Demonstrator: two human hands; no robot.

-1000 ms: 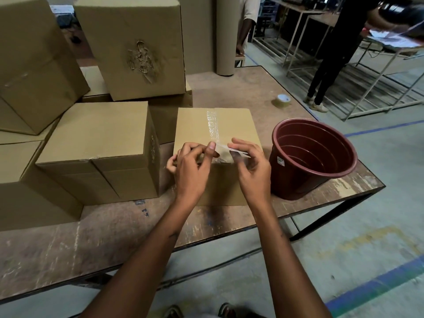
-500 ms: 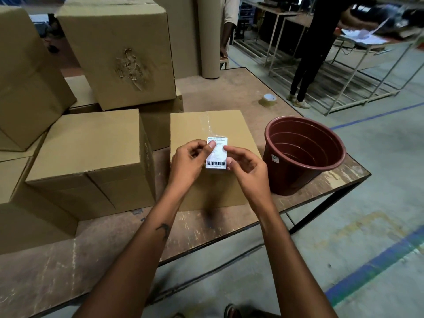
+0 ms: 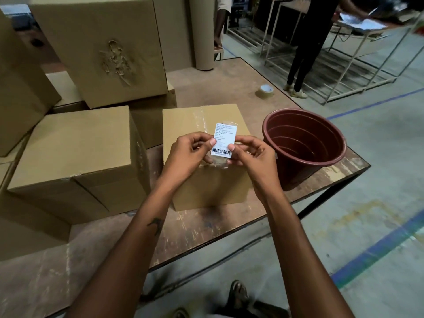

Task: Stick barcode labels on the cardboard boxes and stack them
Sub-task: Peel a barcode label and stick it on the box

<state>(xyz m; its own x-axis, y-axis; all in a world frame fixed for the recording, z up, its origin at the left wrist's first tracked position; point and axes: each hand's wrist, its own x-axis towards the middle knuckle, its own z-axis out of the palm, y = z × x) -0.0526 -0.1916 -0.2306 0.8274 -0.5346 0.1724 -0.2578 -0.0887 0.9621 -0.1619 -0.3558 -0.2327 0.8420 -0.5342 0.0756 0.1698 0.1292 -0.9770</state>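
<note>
A white barcode label (image 3: 224, 139) in a clear film is pinched between both hands, printed face up, just above the near edge of a taped cardboard box (image 3: 183, 120). My left hand (image 3: 188, 154) holds its left edge, my right hand (image 3: 252, 157) its right edge. The box stands on the wooden table (image 3: 206, 226), near its front edge. Whether the label touches the box top cannot be told.
More cardboard boxes stand to the left (image 3: 75, 152) and stacked behind (image 3: 101, 49). A brown plastic bucket (image 3: 305, 143) sits right of the taped box near the table corner. A tape roll (image 3: 266, 90) lies farther back. A person (image 3: 309, 42) stands at a metal table beyond.
The label was edge-on and being handled a second ago; it has turned face up and now sits slightly higher between my fingers. The view has shifted a little.
</note>
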